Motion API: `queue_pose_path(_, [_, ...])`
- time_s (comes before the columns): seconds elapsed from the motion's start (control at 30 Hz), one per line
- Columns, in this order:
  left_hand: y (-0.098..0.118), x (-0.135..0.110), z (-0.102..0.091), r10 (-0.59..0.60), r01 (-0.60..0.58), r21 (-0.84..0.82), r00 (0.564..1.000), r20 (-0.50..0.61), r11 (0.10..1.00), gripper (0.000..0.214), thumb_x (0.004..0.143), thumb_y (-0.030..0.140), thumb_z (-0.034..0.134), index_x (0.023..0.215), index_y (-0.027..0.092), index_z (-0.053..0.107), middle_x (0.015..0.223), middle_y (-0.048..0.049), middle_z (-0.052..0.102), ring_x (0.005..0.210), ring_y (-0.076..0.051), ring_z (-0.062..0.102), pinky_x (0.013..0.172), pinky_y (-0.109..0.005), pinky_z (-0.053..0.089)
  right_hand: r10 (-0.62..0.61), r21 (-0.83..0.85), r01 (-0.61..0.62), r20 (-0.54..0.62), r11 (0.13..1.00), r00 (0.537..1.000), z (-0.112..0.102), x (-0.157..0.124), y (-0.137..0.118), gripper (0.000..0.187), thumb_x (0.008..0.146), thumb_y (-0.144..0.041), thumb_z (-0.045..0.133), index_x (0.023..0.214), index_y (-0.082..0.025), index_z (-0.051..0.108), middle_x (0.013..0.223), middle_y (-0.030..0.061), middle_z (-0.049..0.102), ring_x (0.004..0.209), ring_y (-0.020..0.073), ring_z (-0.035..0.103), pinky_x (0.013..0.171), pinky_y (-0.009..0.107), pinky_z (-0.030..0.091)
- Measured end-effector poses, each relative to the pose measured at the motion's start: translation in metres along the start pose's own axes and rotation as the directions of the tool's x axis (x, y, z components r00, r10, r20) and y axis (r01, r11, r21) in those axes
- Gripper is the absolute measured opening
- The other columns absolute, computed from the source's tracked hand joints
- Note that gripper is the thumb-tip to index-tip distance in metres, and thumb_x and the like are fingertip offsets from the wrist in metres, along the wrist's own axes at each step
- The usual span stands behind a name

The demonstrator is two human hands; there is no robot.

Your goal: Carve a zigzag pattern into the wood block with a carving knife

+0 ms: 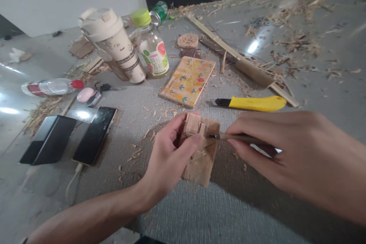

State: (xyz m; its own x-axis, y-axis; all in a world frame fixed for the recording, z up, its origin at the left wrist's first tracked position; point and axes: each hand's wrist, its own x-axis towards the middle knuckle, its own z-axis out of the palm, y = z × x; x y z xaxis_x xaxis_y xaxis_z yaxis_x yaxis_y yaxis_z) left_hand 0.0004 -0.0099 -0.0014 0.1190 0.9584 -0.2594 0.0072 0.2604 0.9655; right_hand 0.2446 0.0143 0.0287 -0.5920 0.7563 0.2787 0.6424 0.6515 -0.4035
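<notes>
My left hand (171,152) grips a small wooden block (203,167) by its left side, thumb lying across its face. Lines and shallow cuts mark the block's upper part. In my right hand (286,156) is a slim carving knife (243,137) with a wooden handle, pinched between thumb and fingers. Its dark metal tip touches, or nearly touches, the block just right of my left thumb. Beyond the block lies a yellow utility knife (254,103), and a patterned notebook (188,80) is behind it to the left.
At the left are two dark phones (94,135) (47,141), a pink-lidded case (85,94), keys (105,87) and a plastic bottle on its side (54,87). A cream tumbler (114,45), juice bottle (153,51) and green can (159,13) stand behind. Wood strips (251,70) and shavings (300,45) litter the right.
</notes>
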Motion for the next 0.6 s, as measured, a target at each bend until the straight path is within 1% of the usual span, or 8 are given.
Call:
queue_pose_path(0.17, [-0.0012,-0.0006,0.0004,0.013,-0.013,0.033,1.0,-0.017,0.999,0.004,0.101,0.027,0.078,0.1,0.023,0.076,0.107,-0.0014,0.077,0.095,-0.018,0.067,0.081,-0.029,0.054,0.013,-0.027,-0.012,0.018,1.0,1.0,-0.002,-0.0035,-0.0006,0.027,0.115,-0.033,0.056,0.093,-0.03,0.071,0.071,-0.0021,0.062,0.056,0.0193,0.051,0.059,0.041,0.034])
queue_pose_path(0.43, [-0.002,-0.0016,-0.001,0.012,-0.011,0.009,1.0,-0.015,1.0,0.007,0.102,0.027,0.079,0.108,0.023,0.082,0.108,-0.001,0.078,0.095,-0.018,0.069,0.083,-0.028,0.055,0.02,0.012,-0.02,-0.006,1.0,1.0,-0.002,-0.002,0.0,0.023,0.112,-0.033,0.061,0.092,-0.03,0.073,0.068,-0.0024,0.062,0.054,0.019,0.05,0.058,0.04,0.032])
queue_pose_path(0.5, [-0.0032,-0.0014,-0.0012,0.002,-0.002,-0.043,1.0,-0.015,0.999,0.009,0.102,0.027,0.082,0.11,0.024,0.083,0.108,-0.0007,0.079,0.096,-0.017,0.069,0.085,-0.027,0.056,0.026,0.004,-0.026,0.001,1.0,1.0,-0.0029,-0.0025,0.0003,0.024,0.113,-0.034,0.06,0.095,-0.03,0.074,0.07,-0.0023,0.063,0.056,0.0192,0.052,0.059,0.04,0.034])
queue_pose_path(0.57, [-0.0045,-0.0003,0.0,-0.029,0.031,-0.165,0.999,0.016,0.986,0.014,0.103,0.03,0.085,0.115,0.024,0.085,0.11,-0.0012,0.081,0.098,-0.017,0.071,0.087,-0.026,0.057,0.028,-0.015,-0.028,0.001,0.999,1.0,-0.0036,-0.0028,0.0011,0.025,0.115,-0.036,0.057,0.096,-0.03,0.073,0.073,-0.0016,0.066,0.058,0.0195,0.054,0.061,0.04,0.035])
queue_pose_path(0.6, [-0.0049,0.0006,0.0012,-0.061,0.07,-0.246,0.997,0.045,0.967,0.017,0.103,0.032,0.087,0.119,0.024,0.085,0.111,-0.0018,0.082,0.1,-0.017,0.073,0.088,-0.025,0.058,0.033,-0.021,-0.033,-0.004,0.999,0.999,-0.0038,-0.0026,0.0016,0.026,0.115,-0.036,0.057,0.096,-0.03,0.073,0.074,-0.0012,0.067,0.059,0.0197,0.055,0.061,0.04,0.036])
